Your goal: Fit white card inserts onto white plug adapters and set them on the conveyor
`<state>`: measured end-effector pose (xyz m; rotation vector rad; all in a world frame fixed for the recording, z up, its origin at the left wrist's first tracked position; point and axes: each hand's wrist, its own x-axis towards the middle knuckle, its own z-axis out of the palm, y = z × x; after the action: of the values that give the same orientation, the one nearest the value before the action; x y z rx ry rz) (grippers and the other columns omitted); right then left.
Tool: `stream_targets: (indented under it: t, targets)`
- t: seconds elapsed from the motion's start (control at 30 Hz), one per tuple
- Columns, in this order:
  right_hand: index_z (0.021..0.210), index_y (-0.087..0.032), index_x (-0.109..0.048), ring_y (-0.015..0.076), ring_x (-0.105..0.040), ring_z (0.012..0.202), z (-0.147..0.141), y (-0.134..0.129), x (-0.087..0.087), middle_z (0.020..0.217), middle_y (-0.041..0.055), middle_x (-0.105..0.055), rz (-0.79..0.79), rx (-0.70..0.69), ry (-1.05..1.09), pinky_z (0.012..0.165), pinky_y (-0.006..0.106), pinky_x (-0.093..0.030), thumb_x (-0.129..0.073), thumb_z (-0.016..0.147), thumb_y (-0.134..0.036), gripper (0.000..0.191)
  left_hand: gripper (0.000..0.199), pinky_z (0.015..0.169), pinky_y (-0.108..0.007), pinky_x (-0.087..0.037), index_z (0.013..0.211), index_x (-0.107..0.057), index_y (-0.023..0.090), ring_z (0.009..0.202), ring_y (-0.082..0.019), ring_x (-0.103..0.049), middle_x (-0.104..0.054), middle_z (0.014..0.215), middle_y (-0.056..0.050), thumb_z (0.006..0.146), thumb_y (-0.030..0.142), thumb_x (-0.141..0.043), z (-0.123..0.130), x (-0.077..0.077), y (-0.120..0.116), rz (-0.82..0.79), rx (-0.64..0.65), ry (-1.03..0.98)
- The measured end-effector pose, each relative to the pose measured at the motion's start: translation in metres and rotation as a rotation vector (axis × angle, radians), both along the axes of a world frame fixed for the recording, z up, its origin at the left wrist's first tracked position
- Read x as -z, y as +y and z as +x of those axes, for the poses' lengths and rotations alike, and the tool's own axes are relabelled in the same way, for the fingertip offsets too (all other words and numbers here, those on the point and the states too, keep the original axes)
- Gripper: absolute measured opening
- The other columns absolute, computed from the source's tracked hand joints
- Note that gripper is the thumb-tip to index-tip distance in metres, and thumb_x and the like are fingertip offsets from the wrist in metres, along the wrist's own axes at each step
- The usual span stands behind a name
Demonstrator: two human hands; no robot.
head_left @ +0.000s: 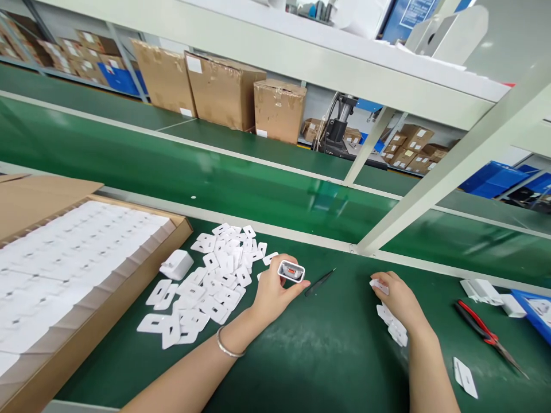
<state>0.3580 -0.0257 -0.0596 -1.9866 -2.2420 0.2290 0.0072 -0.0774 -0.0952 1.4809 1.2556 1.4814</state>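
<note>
My left hand (275, 291) is closed around a white rectangular housing (291, 271), whose open end faces up and shows something red inside. To the right, my right hand (396, 295) pinches a small white plate (379, 286) between thumb and fingers. Below that hand, several more white plates (392, 326) lie on the green table. A large loose pile of white plates with slots (219, 275) spreads out left of my left hand. Between the hands lies a thin dark pointed tool (319, 282).
An open cardboard box (107, 298) with white pieces fills the left side. A white block (177, 264) sits beside it. Red-handled pliers (484, 330), a white plate (465, 377) and white housings (482, 291) lie at right. A slanted metal post (447, 155) rises behind.
</note>
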Motion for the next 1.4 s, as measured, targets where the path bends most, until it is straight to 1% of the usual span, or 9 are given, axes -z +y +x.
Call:
stream_targets:
  t: [0.07, 0.17, 0.33, 0.57, 0.77, 0.87, 0.97, 1.1, 1.4]
  targets:
    - [0.109, -0.025, -0.07, 0.0275, -0.07, 0.097, -0.014, -0.001, 0.0, 0.109, 0.0089, -0.068, 0.023, -0.038, 0.039, 0.075, 0.037, -0.054, -0.051, 0.092, -0.033, 0.026, 0.04, 0.054, -0.025, -0.04, 0.107, -0.054, 0.025, 0.057, -0.014, -0.054, -0.065, 0.084, 0.002, 0.083, 0.046, -0.077, 0.003, -0.002, -0.002, -0.12, 0.011, 0.02]
    - [0.114, -0.026, -0.067, 0.026, -0.069, 0.1, -0.037, -0.005, 0.0, 0.108, 0.0072, -0.067, 0.016, -0.119, 0.116, 0.08, 0.036, -0.055, -0.055, 0.094, -0.033, 0.025, 0.042, 0.052, -0.024, -0.044, 0.111, -0.051, 0.026, 0.053, -0.013, -0.055, -0.062, 0.076, 0.005, 0.082, 0.043, -0.076, 0.009, -0.001, -0.003, -0.28, 0.119, -0.043]
    - [0.123, -0.027, -0.064, 0.0277, -0.064, 0.107, -0.053, -0.012, 0.0, 0.113, 0.0066, -0.066, 0.033, -0.246, 0.134, 0.092, 0.042, -0.053, -0.068, 0.09, -0.034, 0.034, 0.047, 0.048, -0.023, -0.047, 0.114, -0.051, 0.025, 0.049, -0.011, -0.055, -0.064, 0.081, 0.005, 0.079, 0.042, -0.078, 0.019, 0.01, -0.003, -0.411, 0.276, -0.124]
    - [0.099, -0.022, -0.066, 0.0254, -0.066, 0.088, -0.046, -0.011, 0.001, 0.097, 0.0061, -0.064, 0.02, -0.12, 0.181, 0.075, 0.037, -0.052, -0.064, 0.088, -0.022, 0.011, 0.054, 0.059, -0.024, -0.052, 0.113, -0.052, 0.022, 0.065, -0.012, -0.06, -0.064, 0.094, 0.0, 0.08, 0.052, -0.083, 0.019, 0.023, 0.006, -0.248, 0.256, -0.393]
    - [0.105, -0.023, -0.065, 0.0244, -0.063, 0.093, -0.085, -0.027, -0.01, 0.095, 0.0049, -0.062, 0.244, -0.274, 0.375, 0.082, 0.04, -0.052, -0.061, 0.09, -0.02, 0.015, 0.061, 0.078, -0.035, -0.054, 0.13, -0.057, 0.02, 0.076, -0.016, -0.061, -0.062, 0.118, -0.009, 0.101, 0.072, -0.041, 0.02, 0.026, 0.005, -0.216, 0.28, -0.446]
    - [0.117, -0.023, -0.062, 0.0243, -0.061, 0.098, -0.115, -0.04, -0.007, 0.103, 0.0071, -0.061, 0.402, -0.458, 0.445, 0.084, 0.04, -0.053, -0.061, 0.09, -0.015, 0.028, 0.061, 0.087, -0.039, -0.054, 0.138, -0.056, 0.021, 0.089, -0.02, -0.062, -0.058, 0.127, -0.011, 0.106, 0.067, -0.031, 0.024, 0.023, -0.004, -0.195, 0.326, -0.358]
    - [0.129, -0.024, -0.059, 0.0241, -0.06, 0.095, -0.135, -0.049, 0.003, 0.105, 0.0083, -0.061, 0.515, -0.595, 0.441, 0.08, 0.039, -0.053, -0.064, 0.092, -0.015, 0.038, 0.056, 0.099, -0.043, -0.053, 0.146, -0.051, 0.025, 0.114, -0.026, -0.059, -0.053, 0.138, -0.011, 0.11, 0.058, -0.024, 0.027, 0.017, -0.014, -0.183, 0.366, -0.19]
    - [0.14, -0.026, -0.056, 0.0219, -0.056, 0.085, -0.142, -0.052, 0.013, 0.104, 0.0084, -0.062, 0.586, -0.647, 0.399, 0.075, 0.039, -0.05, -0.064, 0.097, -0.017, 0.045, 0.051, 0.122, -0.048, -0.037, 0.152, -0.045, 0.028, 0.143, -0.027, -0.042, -0.044, 0.153, -0.009, 0.112, 0.051, -0.023, 0.029, 0.011, -0.021, -0.141, 0.372, -0.021]
    - [0.151, -0.032, -0.049, 0.0198, -0.05, 0.08, -0.142, -0.053, 0.015, 0.103, 0.0066, -0.059, 0.589, -0.654, 0.39, 0.074, 0.037, -0.047, -0.062, 0.098, -0.014, 0.058, 0.042, 0.111, -0.044, -0.049, 0.148, -0.045, 0.028, 0.135, -0.026, -0.051, -0.047, 0.147, -0.01, 0.113, 0.044, -0.028, 0.033, 0.006, -0.022, -0.085, 0.323, 0.057]
